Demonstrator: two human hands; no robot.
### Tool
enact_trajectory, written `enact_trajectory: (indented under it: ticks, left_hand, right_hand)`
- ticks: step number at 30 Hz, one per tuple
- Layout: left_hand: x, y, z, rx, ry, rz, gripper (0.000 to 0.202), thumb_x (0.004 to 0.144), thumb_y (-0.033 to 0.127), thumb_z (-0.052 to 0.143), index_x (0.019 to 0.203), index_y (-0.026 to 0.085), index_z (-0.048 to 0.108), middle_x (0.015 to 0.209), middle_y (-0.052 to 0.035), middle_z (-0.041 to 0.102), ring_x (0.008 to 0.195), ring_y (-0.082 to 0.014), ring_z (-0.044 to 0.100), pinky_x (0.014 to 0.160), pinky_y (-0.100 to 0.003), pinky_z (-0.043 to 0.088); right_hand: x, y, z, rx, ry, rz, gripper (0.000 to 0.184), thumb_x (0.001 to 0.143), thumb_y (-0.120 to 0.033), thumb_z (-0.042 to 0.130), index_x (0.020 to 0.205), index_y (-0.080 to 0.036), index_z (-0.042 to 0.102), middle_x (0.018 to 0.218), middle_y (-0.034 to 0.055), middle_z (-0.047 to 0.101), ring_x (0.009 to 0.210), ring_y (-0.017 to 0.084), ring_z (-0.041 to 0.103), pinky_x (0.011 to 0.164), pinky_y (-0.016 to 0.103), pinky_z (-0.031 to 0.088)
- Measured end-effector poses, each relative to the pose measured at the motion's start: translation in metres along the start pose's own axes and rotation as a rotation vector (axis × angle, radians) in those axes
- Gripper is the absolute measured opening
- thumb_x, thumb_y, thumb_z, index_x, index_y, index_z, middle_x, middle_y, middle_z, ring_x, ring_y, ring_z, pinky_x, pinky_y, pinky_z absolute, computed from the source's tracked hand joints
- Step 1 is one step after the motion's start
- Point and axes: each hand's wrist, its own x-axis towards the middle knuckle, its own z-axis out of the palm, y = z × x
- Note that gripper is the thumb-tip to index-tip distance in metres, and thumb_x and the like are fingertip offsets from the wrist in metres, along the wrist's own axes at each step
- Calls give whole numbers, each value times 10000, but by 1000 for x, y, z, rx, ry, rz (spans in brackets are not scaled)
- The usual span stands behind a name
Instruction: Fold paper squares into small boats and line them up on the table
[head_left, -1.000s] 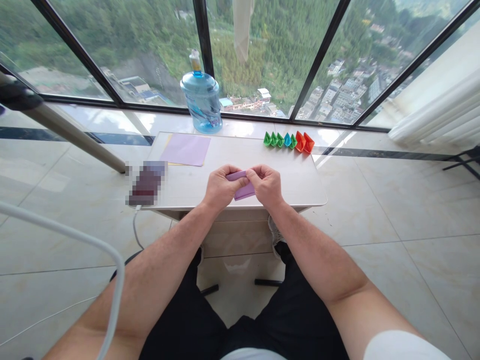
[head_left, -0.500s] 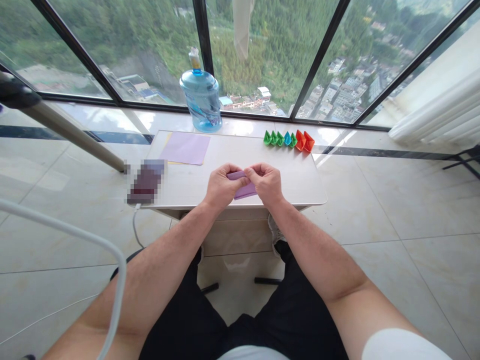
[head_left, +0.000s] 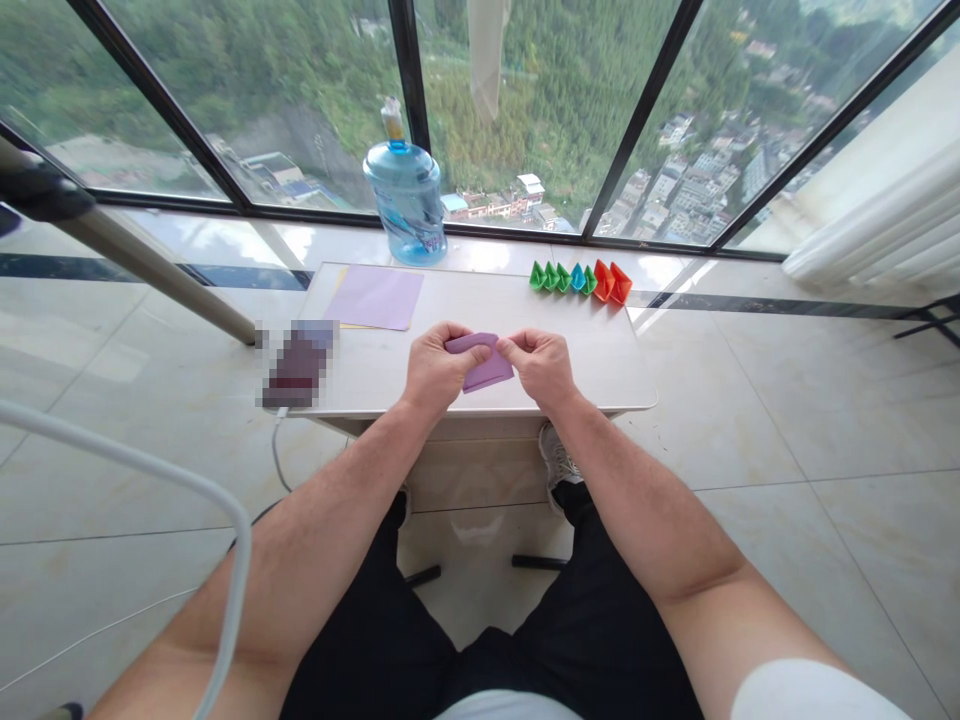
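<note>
A folded piece of purple paper [head_left: 487, 371] is held between my two hands, just above the near edge of the white table. My left hand [head_left: 441, 368] grips its left side, thumb on top and fingers behind. At the paper's upper right edge, the thumb and fingertips of my right hand [head_left: 541, 366] are pinched together. Beyond my hands, at the table's far right, stands a row of small folded paper boats [head_left: 562, 279] in green, blue and orange. Flat purple sheets [head_left: 377, 297] lie at the far left, with a yellow edge showing beneath.
On the table's left corner is a blurred-out device [head_left: 298, 365] with a white cable plugged in. A blue water jug [head_left: 407, 205] stands behind the white table [head_left: 592, 375], by the window. A pole [head_left: 165, 265] slants in from the left, and a white tube [head_left: 187, 480] curves at lower left.
My hands have moved slightly apart, the right one shifting toward the paper's right edge. More of the folded purple paper shows between them now.
</note>
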Motion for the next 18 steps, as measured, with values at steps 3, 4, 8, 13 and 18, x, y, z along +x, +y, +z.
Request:
enact_trajectory:
  ticks: [3,4,8,13,18]
  left_hand:
    - [1,-2,0,-31,4,-15,308,542,315,897,715,172,686,666,21,621,658,-132,529,591,-248,422]
    - [2,-3,1,-53,11,-25,316,534,313,897,717,172,680,669,23,621,660,-130,533,596,-247,429]
    - [4,-9,3,-161,21,-71,365,493,306,898,725,175,647,681,34,621,649,-119,545,602,-243,454]
    - [6,-18,6,-244,5,-124,369,495,284,885,721,181,612,688,35,634,644,-115,572,611,-242,473]
    - [9,-22,8,-304,21,-171,406,452,257,894,710,177,591,674,38,635,620,-105,570,602,-240,471]
  right_hand:
    - [0,1,0,-3,-7,-12,301,719,-462,765,677,-167,722,621,3,648,581,123,517,546,264,397]
    - [0,1,0,1,-18,-12,300,725,-461,756,689,-164,724,632,4,653,585,122,520,556,264,404]
    - [1,3,0,-52,-16,0,305,741,-449,725,666,-155,695,600,-5,614,569,109,487,547,257,380]
    - [5,4,-2,-35,-59,29,303,715,-440,743,666,-146,689,602,-4,608,578,106,479,544,252,374]
    - [7,2,-7,-102,-97,39,276,736,-393,725,640,-137,686,569,-13,589,562,99,471,524,245,351]
